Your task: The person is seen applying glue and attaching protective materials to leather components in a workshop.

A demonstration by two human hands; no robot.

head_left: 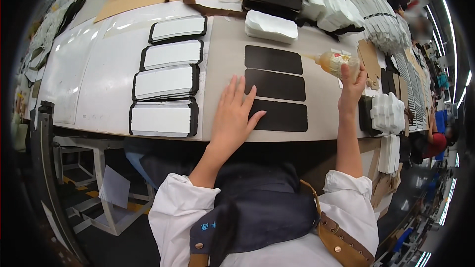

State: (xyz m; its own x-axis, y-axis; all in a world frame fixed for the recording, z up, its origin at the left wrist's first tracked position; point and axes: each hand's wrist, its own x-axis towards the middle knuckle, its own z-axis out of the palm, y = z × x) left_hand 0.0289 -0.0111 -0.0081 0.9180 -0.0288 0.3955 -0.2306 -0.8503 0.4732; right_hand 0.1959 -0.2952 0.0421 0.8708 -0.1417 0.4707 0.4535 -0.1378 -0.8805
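Note:
Three black rectangular pieces lie in a column on the table before me: a far piece (273, 60), a middle piece (282, 85) and a near piece (283, 116). My left hand (234, 109) rests flat with spread fingers at their left edges, its thumb over the near piece. In my right hand (353, 85) is a squeeze bottle (338, 64) of yellowish liquid, tilted so its thin nozzle points left toward the far piece. Left of my left hand, several white panels with black borders (162, 119) lie in an overlapping column.
A stack of white pieces (271, 26) sits beyond the black ones, with black stacks (272, 0) behind it. White bundles (389, 112) stand at the table's right edge. Brown cloth strips (208, 10) lie at the back. A person in red (437, 144) is far right.

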